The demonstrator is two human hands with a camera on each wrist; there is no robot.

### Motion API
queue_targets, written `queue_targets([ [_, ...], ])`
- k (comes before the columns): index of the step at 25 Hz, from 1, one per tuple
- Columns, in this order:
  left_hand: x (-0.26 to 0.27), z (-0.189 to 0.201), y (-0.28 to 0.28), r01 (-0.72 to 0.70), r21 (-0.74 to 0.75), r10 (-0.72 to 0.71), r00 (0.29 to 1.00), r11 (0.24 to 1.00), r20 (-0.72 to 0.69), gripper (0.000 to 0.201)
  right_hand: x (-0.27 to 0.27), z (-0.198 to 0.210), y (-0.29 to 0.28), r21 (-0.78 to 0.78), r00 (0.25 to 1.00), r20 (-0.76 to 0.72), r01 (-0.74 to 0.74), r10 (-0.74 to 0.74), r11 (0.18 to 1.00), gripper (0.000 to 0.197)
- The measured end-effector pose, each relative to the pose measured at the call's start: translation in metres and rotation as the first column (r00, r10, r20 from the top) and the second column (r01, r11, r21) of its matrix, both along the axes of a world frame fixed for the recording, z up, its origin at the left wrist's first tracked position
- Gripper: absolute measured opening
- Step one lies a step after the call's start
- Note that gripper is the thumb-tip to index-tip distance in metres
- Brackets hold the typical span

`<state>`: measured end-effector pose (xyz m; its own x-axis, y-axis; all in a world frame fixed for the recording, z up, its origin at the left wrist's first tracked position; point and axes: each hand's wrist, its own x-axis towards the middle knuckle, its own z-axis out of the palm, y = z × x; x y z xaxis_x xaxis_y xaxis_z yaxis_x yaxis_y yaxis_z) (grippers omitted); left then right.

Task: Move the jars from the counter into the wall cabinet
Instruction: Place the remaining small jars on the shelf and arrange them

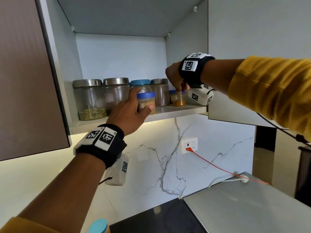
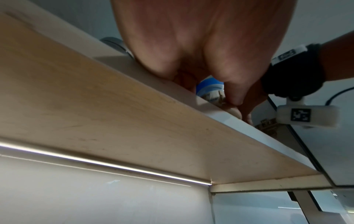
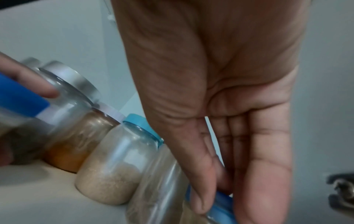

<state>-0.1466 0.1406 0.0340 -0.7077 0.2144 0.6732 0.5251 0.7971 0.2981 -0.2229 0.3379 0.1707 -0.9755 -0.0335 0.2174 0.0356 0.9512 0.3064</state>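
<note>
In the head view the wall cabinet is open and several jars stand in a row on its shelf point(image 1: 181, 109). My left hand point(image 1: 142, 100) grips a blue-lidded jar of beige contents point(image 1: 148, 105) by its side at the shelf's front edge. In the left wrist view its blue lid point(image 2: 209, 87) shows past my palm. My right hand point(image 1: 179, 90) reaches in from the right and pinches the blue lid of a small jar of orange powder point(image 1: 178, 100) from above. The right wrist view shows my fingers point(image 3: 201, 189) curled on that lid point(image 3: 222, 203).
Two steel-lidded glass jars point(image 1: 89, 98), a teal-lidded jar point(image 1: 140, 83) and a brown-filled jar point(image 1: 160, 93) fill the shelf's left and middle. Cabinet doors stand open at left point(image 1: 25, 81) and right point(image 1: 252, 64). Below are a socket with a red cable point(image 1: 189, 146) and a teal lid point(image 1: 98, 226).
</note>
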Motion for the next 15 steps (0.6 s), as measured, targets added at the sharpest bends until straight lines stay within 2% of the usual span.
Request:
queue_targets([
  [7, -0.004, -0.004, 0.003, -0.084, -0.101, 0.080, 0.996, 0.991, -0.043, 0.068, -0.023, -0.003, -0.002, 0.031, 0.997, -0.056, 0.051, -0.050, 0.998, 0.032],
  [11, -0.004, -0.003, 0.003, -0.089, -0.102, 0.084, 0.995, 0.991, -0.045, 0.069, -0.031, 0.000, 0.007, -0.080, 0.998, -0.055, 0.005, -0.010, 0.997, 0.009],
  [15, -0.006, -0.004, 0.004, -0.107, -0.109, 0.102, 0.993, 0.988, -0.051, 0.068, -0.050, -0.006, 0.017, -0.211, 1.000, -0.015, -0.020, 0.017, 0.977, 0.006],
])
